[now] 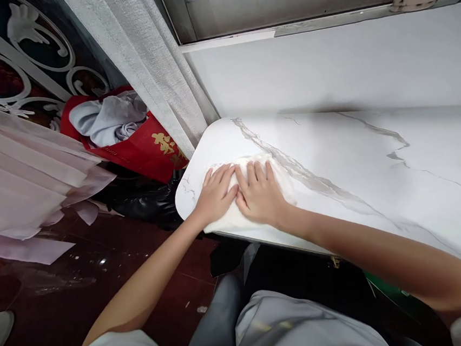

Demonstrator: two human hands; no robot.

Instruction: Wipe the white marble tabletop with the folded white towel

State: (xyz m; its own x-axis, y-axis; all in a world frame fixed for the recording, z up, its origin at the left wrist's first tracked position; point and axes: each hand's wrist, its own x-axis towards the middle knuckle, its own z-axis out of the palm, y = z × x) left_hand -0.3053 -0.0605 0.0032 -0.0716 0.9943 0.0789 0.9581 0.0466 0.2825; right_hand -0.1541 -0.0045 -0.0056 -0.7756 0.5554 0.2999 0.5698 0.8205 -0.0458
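Observation:
A white cloth (234, 216) lies spread at the rounded left end of the marbled white tabletop (334, 146). Both palms press flat on it, side by side. My left hand (215, 193) rests on the cloth's left part with its fingers stretched out. Close against it, my right hand (262, 194) covers the middle with fingers spread and pointing away from me. The thumbs nearly meet. Part of the cloth is hidden under the hands, and its right edge reaches past my right hand.
Left of the table stands a red bag (131, 155) stuffed with pale grey cloth, with black plastic (151, 199) below it. A grey curtain (154, 55) hangs at the table's far left corner. Pink sheer fabric (21, 166) hangs farther left. A white wall (327, 71) backs the table.

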